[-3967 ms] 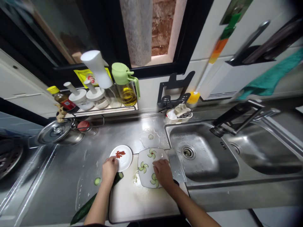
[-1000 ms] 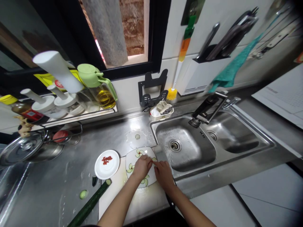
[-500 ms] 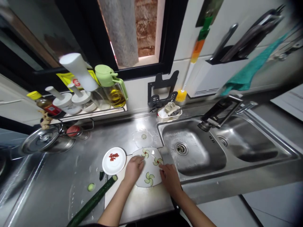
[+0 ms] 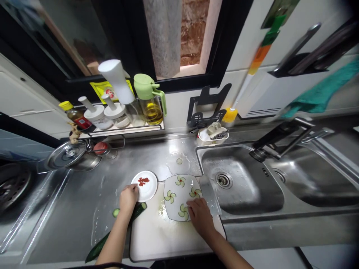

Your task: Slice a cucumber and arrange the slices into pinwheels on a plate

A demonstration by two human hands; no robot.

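Observation:
My left hand [image 4: 129,198] is at the left rim of a small round white plate [image 4: 152,191], its fingers drawn together; anything between them is hidden. Small red pieces [image 4: 143,181] lie in the middle of that plate. Over the lower right of a square white plate [image 4: 174,210] is my right hand [image 4: 201,217], fingertips closed beside a pinwheel of cucumber slices [image 4: 183,212]. I cannot make out anything in them. Several such pinwheels are on the square plate, some with red centres. Partly behind my left forearm lies a long cucumber [image 4: 98,247].
Under the square plate is a white cutting board [image 4: 157,243]. A steel double sink [image 4: 238,179] with a black faucet [image 4: 265,144] is at the right. A rack with seasoning jars and a green-topped oil jug [image 4: 151,101] stands behind. A lidded pot [image 4: 84,158] is at the left.
My left hand has gone from the square plate leftward to the small round plate. My right hand has shifted from the right pinwheel to the lower one. The view has turned left.

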